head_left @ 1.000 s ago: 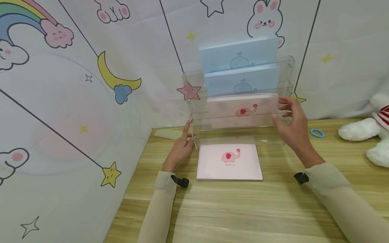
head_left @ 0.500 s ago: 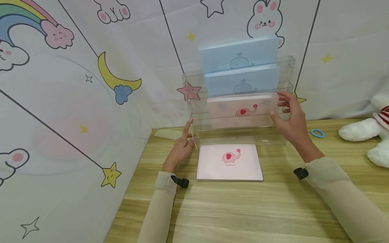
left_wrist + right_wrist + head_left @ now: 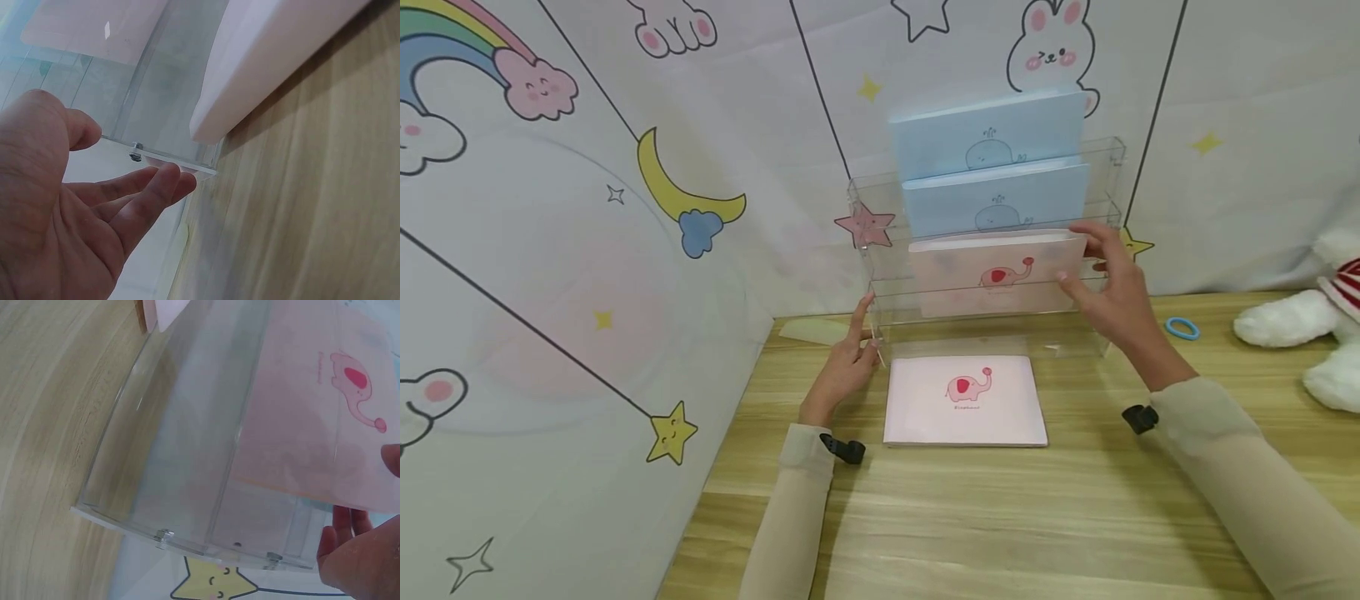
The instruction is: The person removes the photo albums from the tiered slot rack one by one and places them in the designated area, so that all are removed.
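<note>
A clear acrylic tiered rack (image 3: 891, 302) stands at the back of the table, holding notebooks in its tiers. My right hand (image 3: 1118, 296) pinches the upper right edge of a pink elephant notebook (image 3: 955, 271), thumb on its front and fingers behind the edge. The notebook stands upright in the rack, behind a clear panel. My left hand (image 3: 842, 373) rests its extended fingers against the rack's left side, near the bottom corner, as the left wrist view shows. Another pink elephant notebook (image 3: 966, 417) lies flat on the table before the rack.
Two upper tiers hold blue whale notebooks, one higher (image 3: 932, 146) and one lower (image 3: 936, 204). A blue ring (image 3: 1182, 328) and a white plush toy (image 3: 1341, 333) sit to the right. Behind the rack hangs a cartoon-printed curtain (image 3: 775, 150). A pale yellow-green sheet (image 3: 812, 331) lies left.
My right hand has moved slightly up and left along the edge of the upright pink notebook. The left hand stays against the rack, and the notebooks stay in place.
</note>
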A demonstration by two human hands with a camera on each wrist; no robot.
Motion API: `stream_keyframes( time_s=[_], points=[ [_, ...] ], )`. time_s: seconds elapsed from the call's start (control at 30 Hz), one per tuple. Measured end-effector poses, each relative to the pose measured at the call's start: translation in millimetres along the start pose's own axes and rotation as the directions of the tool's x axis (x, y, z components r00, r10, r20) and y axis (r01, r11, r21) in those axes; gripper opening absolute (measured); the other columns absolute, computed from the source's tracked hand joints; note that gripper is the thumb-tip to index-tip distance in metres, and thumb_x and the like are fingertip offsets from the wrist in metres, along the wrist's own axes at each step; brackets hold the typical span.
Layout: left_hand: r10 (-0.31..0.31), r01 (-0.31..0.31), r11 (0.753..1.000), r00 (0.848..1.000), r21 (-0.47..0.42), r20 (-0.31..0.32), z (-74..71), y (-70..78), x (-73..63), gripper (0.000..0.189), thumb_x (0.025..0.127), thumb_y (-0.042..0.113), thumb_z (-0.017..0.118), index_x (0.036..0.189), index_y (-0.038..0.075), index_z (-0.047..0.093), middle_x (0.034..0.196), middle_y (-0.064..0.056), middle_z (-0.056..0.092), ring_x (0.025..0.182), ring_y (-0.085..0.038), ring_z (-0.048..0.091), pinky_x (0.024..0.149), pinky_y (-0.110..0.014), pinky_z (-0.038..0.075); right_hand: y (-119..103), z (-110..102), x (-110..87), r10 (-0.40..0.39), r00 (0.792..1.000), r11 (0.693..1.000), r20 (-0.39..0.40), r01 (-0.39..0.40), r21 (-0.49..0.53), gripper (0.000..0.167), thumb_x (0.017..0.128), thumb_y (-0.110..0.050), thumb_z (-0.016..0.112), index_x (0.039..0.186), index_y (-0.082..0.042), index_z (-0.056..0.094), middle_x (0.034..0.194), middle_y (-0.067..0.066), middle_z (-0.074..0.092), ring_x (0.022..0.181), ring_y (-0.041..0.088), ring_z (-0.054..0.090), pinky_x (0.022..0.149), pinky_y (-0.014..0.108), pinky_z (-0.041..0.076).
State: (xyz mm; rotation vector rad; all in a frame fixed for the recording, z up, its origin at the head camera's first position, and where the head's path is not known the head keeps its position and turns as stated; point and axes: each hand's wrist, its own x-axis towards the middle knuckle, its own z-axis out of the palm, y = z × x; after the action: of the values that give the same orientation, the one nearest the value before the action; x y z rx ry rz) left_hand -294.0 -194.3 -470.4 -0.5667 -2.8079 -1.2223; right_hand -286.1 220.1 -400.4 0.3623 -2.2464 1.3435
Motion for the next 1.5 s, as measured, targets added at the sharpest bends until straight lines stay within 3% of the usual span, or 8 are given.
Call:
stream_keyframes(
  time_s=[0.13, 0.37, 0.57, 0.8, 1.1, 1.33, 1.5],
  points=[
    [-0.003, 0.003, 1.0, 1.0, -0.003, -0.003, -0.1, -0.7, -0.2, 0.078, 0.114, 0.017, 0.044, 0.17, 0.05, 0.001, 0.137, -0.025, 0.069, 0.092, -0.027, 0.073, 0.088, -0.048, 0.057, -1.5, 0.2, 2.3, -0.014, 1.0, 0.999, 0.023, 0.013, 0.041, 0.06, 0.101, -0.009, 0.07, 0.157, -0.017, 0.05, 0.144, 0.012, 0.055, 0.116, -0.005, 0.049, 0.1, 0.03, 0.036],
    [0.013, -0.013, 1.0, 1.0, 0.008, -0.007, 0.1, -1.3, -0.1, 0.077, 0.114, 0.016, 0.045, 0.172, 0.045, 0.002, 0.133, -0.026, 0.071, 0.092, -0.028, 0.075, 0.09, -0.049, 0.058, -2.0, 0.5, 8.4, -0.031, 0.999, 0.995, 0.03, 0.028, 0.098, 0.052, 0.1, -0.009, 0.073, 0.15, -0.016, 0.059, 0.138, -0.014, 0.057, 0.111, 0.0, 0.053, 0.098, 0.027, 0.037],
    [0.011, -0.011, 1.0, 1.0, -0.007, 0.0, -0.4, -0.9, -0.3, 0.077, 0.115, 0.015, 0.044, 0.171, 0.047, 0.002, 0.135, -0.026, 0.07, 0.093, -0.034, 0.075, 0.089, -0.05, 0.058, 0.0, 1.1, 13.1, -0.057, 0.998, 0.991, 0.038, 0.052, 0.127, 0.047, 0.099, -0.005, 0.074, 0.145, -0.01, 0.063, 0.135, -0.026, 0.057, 0.11, 0.0, 0.056, 0.095, 0.024, 0.038],
    [0.022, -0.022, 1.0, 1.0, 0.004, 0.005, 0.1, -2.4, -0.4, 0.077, 0.115, 0.017, 0.044, 0.171, 0.047, 0.001, 0.141, -0.027, 0.067, 0.097, -0.033, 0.076, 0.094, -0.052, 0.059, 3.6, 0.9, 17.2, -0.08, 0.996, 0.983, 0.044, 0.072, 0.168, 0.044, 0.096, 0.0, 0.075, 0.139, -0.006, 0.067, 0.129, -0.025, 0.062, 0.104, 0.001, 0.062, 0.09, 0.02, 0.042],
    [0.006, -0.006, 1.0, 1.0, 0.002, 0.002, -0.2, -2.9, -0.2, 0.077, 0.114, 0.016, 0.044, 0.171, 0.047, 0.001, 0.142, -0.025, 0.067, 0.096, -0.033, 0.075, 0.094, -0.053, 0.058, 5.2, 1.5, 17.7, -0.054, 0.997, 0.974, 0.059, 0.039, 0.223, 0.043, 0.097, -0.001, 0.075, 0.14, -0.005, 0.066, 0.119, -0.021, 0.068, 0.101, 0.005, 0.065, 0.081, 0.015, 0.051],
    [0.016, -0.016, 1.0, 1.0, 0.012, 0.001, -0.4, -2.7, -1.2, 0.077, 0.115, 0.018, 0.044, 0.171, 0.047, 0.0, 0.14, -0.025, 0.068, 0.098, -0.032, 0.075, 0.094, -0.052, 0.059, 7.0, 5.3, 17.3, -0.065, 0.997, 0.969, 0.027, 0.057, 0.239, 0.042, 0.098, 0.001, 0.075, 0.139, -0.004, 0.068, 0.114, -0.021, 0.073, 0.1, 0.002, 0.069, 0.081, 0.015, 0.054],
    [0.023, -0.023, 1.0, 1.0, 0.018, 0.0, -0.7, -2.5, -1.3, 0.077, 0.115, 0.018, 0.044, 0.171, 0.047, 0.0, 0.138, -0.024, 0.069, 0.098, -0.031, 0.075, 0.093, -0.051, 0.059, 6.7, 7.2, 17.2, -0.019, 1.0, 0.973, -0.008, 0.02, 0.228, 0.038, 0.098, -0.002, 0.076, 0.135, -0.006, 0.072, 0.107, -0.024, 0.074, 0.094, 0.001, 0.07, 0.077, 0.013, 0.054]
  ],
)
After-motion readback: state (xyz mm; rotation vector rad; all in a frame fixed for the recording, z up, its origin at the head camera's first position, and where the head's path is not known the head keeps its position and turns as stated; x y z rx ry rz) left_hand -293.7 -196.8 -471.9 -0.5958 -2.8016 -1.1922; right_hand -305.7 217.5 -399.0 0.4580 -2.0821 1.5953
